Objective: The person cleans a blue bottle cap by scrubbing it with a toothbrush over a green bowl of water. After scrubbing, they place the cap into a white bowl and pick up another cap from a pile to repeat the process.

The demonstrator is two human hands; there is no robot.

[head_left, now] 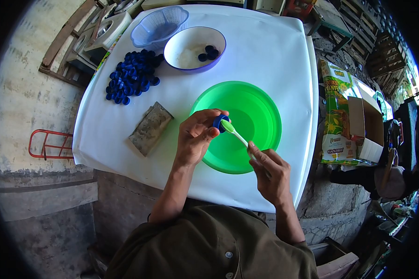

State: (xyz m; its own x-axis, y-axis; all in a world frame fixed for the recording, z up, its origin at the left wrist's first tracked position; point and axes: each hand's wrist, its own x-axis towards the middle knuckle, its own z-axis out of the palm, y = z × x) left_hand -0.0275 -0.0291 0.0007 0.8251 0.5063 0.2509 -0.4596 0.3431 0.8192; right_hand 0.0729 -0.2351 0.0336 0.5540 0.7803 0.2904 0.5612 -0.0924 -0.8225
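Between the thumb and fingers of my left hand [195,135] is a dark blue bottle cap [220,123], its open side turned to the right. My right hand [269,172] grips a toothbrush [239,136] with a white handle and green bristles. The brush head is right at the cap's opening. Both hands are over the near part of a bright green basin [277,130]. To the left of my left hand, a worn grey block [150,129] lies on the white-covered table [172,93].
A heap of blue caps [134,74] sits at the table's far left. Behind it stands a blue plastic basket [159,25]. A white-and-purple bowl [191,42] holds several caps. Right of the table are a cardboard box [367,125] and a printed sack [336,107].
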